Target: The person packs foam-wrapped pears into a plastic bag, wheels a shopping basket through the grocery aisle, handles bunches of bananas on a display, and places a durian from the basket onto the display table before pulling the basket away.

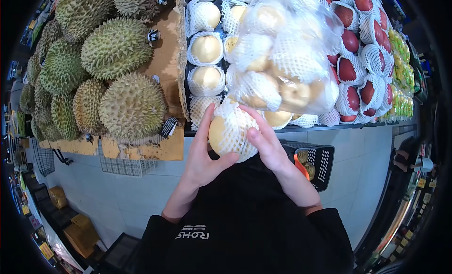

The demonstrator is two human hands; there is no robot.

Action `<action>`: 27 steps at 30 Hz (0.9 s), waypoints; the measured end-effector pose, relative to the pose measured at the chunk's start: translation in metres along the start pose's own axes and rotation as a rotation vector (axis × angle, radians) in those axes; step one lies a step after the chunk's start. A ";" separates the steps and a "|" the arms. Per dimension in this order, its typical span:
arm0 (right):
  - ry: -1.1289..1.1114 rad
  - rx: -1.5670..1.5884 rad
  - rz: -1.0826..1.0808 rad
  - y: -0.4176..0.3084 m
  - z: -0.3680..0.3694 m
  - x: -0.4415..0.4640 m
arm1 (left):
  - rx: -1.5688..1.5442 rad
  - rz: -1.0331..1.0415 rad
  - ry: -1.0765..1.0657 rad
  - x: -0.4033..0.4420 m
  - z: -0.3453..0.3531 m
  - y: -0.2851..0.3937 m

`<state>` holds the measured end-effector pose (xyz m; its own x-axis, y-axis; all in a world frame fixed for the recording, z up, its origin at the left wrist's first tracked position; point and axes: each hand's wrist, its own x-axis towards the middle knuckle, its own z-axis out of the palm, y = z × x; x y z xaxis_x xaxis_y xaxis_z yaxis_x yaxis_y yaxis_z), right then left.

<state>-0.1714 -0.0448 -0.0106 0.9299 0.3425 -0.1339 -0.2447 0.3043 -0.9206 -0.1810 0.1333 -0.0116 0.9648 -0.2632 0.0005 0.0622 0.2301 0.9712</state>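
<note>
Between my two hands is a round, pale yellow fruit [217, 135], which looks like a pear, partly covered by a white foam net [235, 132]. My left hand [202, 154] is wrapped round its left side, thumb along the bottom. On the right side my right hand [266, 144] grips it, with the thumb against the net. Just beyond my hands, a clear plastic bag [320, 92] filled with several netted pale fruits lies on the display. Rows of similar fruits [206, 49] in foam nets sit to its left.
Spiky durians [132, 106] are heaped on cardboard [165, 62] at the left. Dark red fruits [347, 69] in foam nets and yellow-green packages [400, 59] fill the right side. A black shopping basket [322, 168] with items inside stands below the display edge, right of my body.
</note>
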 end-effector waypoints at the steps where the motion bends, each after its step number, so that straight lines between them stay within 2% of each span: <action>1: 0.001 0.002 0.001 0.000 0.000 0.001 | -0.012 -0.016 0.017 0.000 0.000 0.001; 6: 0.013 -0.087 -0.008 0.004 -0.003 0.004 | -0.015 0.033 0.007 0.005 -0.008 -0.007; 9: -0.010 -0.208 -0.075 -0.005 -0.003 0.002 | -0.078 0.016 0.101 0.005 -0.010 -0.008; 10: 0.015 -0.211 -0.096 -0.013 -0.006 0.000 | -0.076 0.022 0.069 0.004 -0.012 -0.009; 12: -0.110 -0.508 -0.072 -0.032 -0.013 -0.005 | -0.315 -0.148 0.234 0.002 -0.015 -0.010; 13: -0.051 -0.669 -0.210 -0.031 -0.015 -0.005 | -0.312 -0.143 0.209 0.004 -0.015 -0.008; 15: -0.061 -0.777 -0.389 -0.045 -0.021 -0.006 | -0.601 -0.316 0.300 0.007 -0.016 -0.004; 16: -0.074 -0.853 -0.511 -0.050 -0.024 -0.006 | -0.595 -0.311 0.285 0.007 -0.019 -0.005; 18: -0.161 -0.980 -0.570 -0.064 -0.024 -0.007 | -0.795 -0.359 0.010 0.010 -0.027 -0.015; 20: -0.241 -0.958 -0.645 -0.068 -0.026 -0.008 | -0.972 -0.351 -0.131 0.012 -0.024 -0.022; 22: -0.262 -0.979 -0.671 -0.071 -0.027 -0.007 | -0.430 -0.547 0.131 0.017 0.007 0.000; 23: -0.293 -0.996 -0.687 -0.073 -0.029 -0.006 | -0.394 -0.490 0.015 0.020 0.008 -0.001; 27: -0.328 -1.054 -0.708 -0.088 -0.049 -0.004 | -0.374 -0.485 0.020 0.035 0.028 0.010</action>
<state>-0.1402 -0.1164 0.0526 0.6216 0.6405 0.4509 0.7355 -0.2794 -0.6172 -0.1540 0.1004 0.0043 0.8085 -0.4034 -0.4286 0.5774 0.4026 0.7103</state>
